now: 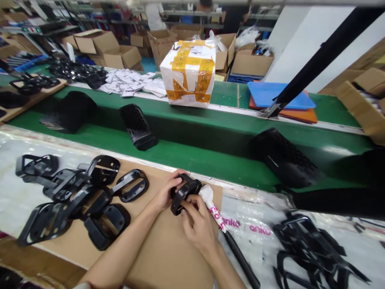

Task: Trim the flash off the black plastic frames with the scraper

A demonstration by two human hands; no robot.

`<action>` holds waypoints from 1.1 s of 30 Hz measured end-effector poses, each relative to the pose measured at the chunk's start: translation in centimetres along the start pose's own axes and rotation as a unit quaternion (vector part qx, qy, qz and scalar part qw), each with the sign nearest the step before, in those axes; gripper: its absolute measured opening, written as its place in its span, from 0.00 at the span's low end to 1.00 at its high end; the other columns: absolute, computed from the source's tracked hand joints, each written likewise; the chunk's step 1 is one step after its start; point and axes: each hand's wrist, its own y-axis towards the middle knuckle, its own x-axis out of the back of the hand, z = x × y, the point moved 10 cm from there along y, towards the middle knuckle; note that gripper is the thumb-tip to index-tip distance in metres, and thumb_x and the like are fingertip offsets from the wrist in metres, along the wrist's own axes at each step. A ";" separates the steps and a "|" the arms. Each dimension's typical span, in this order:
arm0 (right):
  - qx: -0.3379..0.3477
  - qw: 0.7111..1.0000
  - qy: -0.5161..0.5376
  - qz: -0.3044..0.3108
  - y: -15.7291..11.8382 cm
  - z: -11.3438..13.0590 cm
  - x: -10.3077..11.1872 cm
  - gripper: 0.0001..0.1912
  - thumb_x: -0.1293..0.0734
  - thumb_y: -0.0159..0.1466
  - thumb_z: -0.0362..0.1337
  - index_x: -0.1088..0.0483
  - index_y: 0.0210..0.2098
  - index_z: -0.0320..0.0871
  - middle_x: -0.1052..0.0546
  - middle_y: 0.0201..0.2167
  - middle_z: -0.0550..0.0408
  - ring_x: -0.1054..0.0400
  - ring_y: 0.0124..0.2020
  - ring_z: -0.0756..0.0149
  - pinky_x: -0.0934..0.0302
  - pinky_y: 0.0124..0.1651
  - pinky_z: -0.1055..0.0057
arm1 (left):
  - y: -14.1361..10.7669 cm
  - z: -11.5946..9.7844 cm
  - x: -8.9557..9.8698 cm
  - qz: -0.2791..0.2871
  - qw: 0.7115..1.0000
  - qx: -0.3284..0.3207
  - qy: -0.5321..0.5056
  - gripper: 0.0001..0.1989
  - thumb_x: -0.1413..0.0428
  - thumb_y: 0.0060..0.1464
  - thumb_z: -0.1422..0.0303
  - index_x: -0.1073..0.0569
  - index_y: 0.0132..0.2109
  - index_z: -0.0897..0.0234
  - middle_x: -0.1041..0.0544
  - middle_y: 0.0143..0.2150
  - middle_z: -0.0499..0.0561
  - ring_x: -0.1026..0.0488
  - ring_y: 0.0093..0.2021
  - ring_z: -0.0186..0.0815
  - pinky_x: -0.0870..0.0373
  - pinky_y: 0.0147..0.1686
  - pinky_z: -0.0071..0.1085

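Both my hands are on one black plastic handle part [182, 198], held above the brown cardboard sheet [168, 245]. My left hand [169, 189] grips its left side, thumb and fingers closed around the edge. On the right side, the fingers of my right hand [195, 218] are bent against the part near its lower opening; whether they hold a smaller piece is hidden. Just right of my right hand lies a hammer-like tool [240, 257] with a black handle, its upper end wrapped in white plastic with pink print. Several similar black frame parts [90, 200] lie piled to the left.
Thin black frame pieces [313, 253] are heaped at the right. Beyond runs a green conveyor belt [186, 154] carrying black perforated housings [138, 126]. A taped white box [189, 74], white paper packets [126, 82] and blue tray [279, 94] stand behind it. A black post [319, 60] slants across the right.
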 end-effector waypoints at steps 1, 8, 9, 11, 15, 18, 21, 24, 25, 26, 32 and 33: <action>-0.002 0.999 0.023 -0.033 -0.1 -0.2 0.6 0.18 0.38 0.70 0.30 0.26 0.56 0.50 0.28 0.47 0.47 0.27 0.47 0.56 0.29 0.50 0.60 | 0.0 0.2 0.1 -0.004 1.000 0.003 0.001 0.22 0.33 0.49 0.51 0.27 0.39 0.64 0.30 0.24 0.44 0.37 0.22 0.28 0.40 0.23 0.24; -0.017 0.968 0.060 -0.241 -1.1 -1.0 4.9 0.17 0.35 0.70 0.31 0.32 0.57 0.50 0.32 0.55 0.45 0.33 0.59 0.51 0.35 0.61 0.48 | -1.1 3.7 -2.5 0.046 0.986 0.133 -0.091 0.24 0.38 0.58 0.47 0.33 0.32 0.63 0.41 0.21 0.41 0.47 0.18 0.25 0.44 0.18 0.21; -0.010 0.969 0.051 -0.241 -1.0 -0.8 5.1 0.19 0.35 0.70 0.32 0.33 0.59 0.50 0.34 0.58 0.44 0.35 0.62 0.49 0.36 0.63 0.46 | -1.5 4.0 -3.2 0.068 0.980 0.153 -0.107 0.23 0.38 0.59 0.48 0.34 0.32 0.63 0.41 0.21 0.41 0.47 0.18 0.24 0.43 0.18 0.20; 0.006 0.971 0.039 -0.236 -0.8 -0.3 5.3 0.20 0.35 0.69 0.33 0.35 0.60 0.50 0.35 0.61 0.43 0.37 0.64 0.48 0.38 0.65 0.44 | -2.1 4.1 -4.5 0.105 0.968 0.179 -0.138 0.23 0.40 0.61 0.49 0.36 0.32 0.63 0.42 0.21 0.40 0.47 0.18 0.24 0.42 0.19 0.19; 0.023 0.963 0.032 -0.267 -0.9 0.0 6.6 0.19 0.35 0.71 0.34 0.37 0.60 0.49 0.32 0.60 0.44 0.36 0.65 0.51 0.40 0.67 0.44 | -2.3 4.0 -5.3 0.136 0.960 0.189 -0.156 0.25 0.41 0.62 0.47 0.38 0.31 0.62 0.45 0.20 0.38 0.51 0.17 0.23 0.44 0.17 0.17; 0.016 0.971 0.032 -0.237 -0.5 -0.5 6.7 0.17 0.38 0.75 0.37 0.36 0.62 0.48 0.29 0.60 0.44 0.33 0.63 0.52 0.38 0.67 0.47 | -2.2 4.7 -5.6 0.155 0.961 0.185 -0.134 0.25 0.42 0.63 0.48 0.37 0.31 0.62 0.45 0.19 0.38 0.52 0.16 0.23 0.45 0.16 0.18; -0.008 0.984 0.039 -0.171 0.0 -1.5 5.9 0.16 0.44 0.78 0.41 0.31 0.58 0.48 0.23 0.54 0.46 0.28 0.56 0.54 0.34 0.62 0.51 | -2.0 5.4 -5.9 0.169 0.964 0.169 -0.116 0.23 0.40 0.62 0.49 0.34 0.32 0.63 0.43 0.19 0.39 0.49 0.16 0.24 0.44 0.16 0.18; -0.012 0.985 0.035 -0.171 -0.1 -1.9 5.9 0.17 0.45 0.79 0.43 0.28 0.55 0.48 0.22 0.50 0.48 0.27 0.53 0.54 0.33 0.59 0.53 | -2.1 5.8 -6.2 0.178 0.961 0.176 -0.119 0.23 0.40 0.60 0.48 0.34 0.32 0.63 0.42 0.19 0.39 0.47 0.17 0.24 0.44 0.17 0.19; -0.011 0.984 0.033 -0.173 -0.1 -1.9 5.9 0.17 0.45 0.79 0.44 0.28 0.55 0.48 0.22 0.51 0.48 0.27 0.54 0.54 0.34 0.59 0.54 | -2.2 6.0 -6.3 0.185 0.958 0.185 -0.121 0.24 0.40 0.60 0.48 0.34 0.31 0.63 0.42 0.20 0.39 0.47 0.17 0.25 0.44 0.17 0.20; -0.008 0.984 0.034 -0.174 -0.1 -1.9 5.9 0.16 0.45 0.79 0.44 0.29 0.55 0.48 0.22 0.51 0.47 0.27 0.54 0.54 0.34 0.59 0.54 | -2.4 6.0 -6.5 0.193 0.955 0.192 -0.120 0.24 0.40 0.60 0.47 0.35 0.31 0.63 0.43 0.20 0.39 0.48 0.17 0.24 0.44 0.16 0.20; 0.003 0.981 0.035 -0.191 -0.4 -1.6 6.4 0.15 0.43 0.78 0.42 0.28 0.55 0.48 0.23 0.49 0.49 0.28 0.52 0.55 0.34 0.56 0.55 | -1.9 4.5 -5.7 0.164 0.984 0.064 -0.013 0.26 0.36 0.56 0.46 0.32 0.32 0.65 0.35 0.22 0.42 0.40 0.20 0.25 0.42 0.19 0.21; 0.007 0.980 0.037 -0.194 -0.4 -1.5 6.6 0.14 0.43 0.78 0.42 0.28 0.55 0.48 0.23 0.49 0.49 0.28 0.51 0.55 0.34 0.55 0.56 | -1.9 4.5 -5.7 0.159 0.986 0.050 0.011 0.25 0.36 0.57 0.46 0.31 0.32 0.65 0.33 0.23 0.42 0.39 0.20 0.25 0.41 0.20 0.22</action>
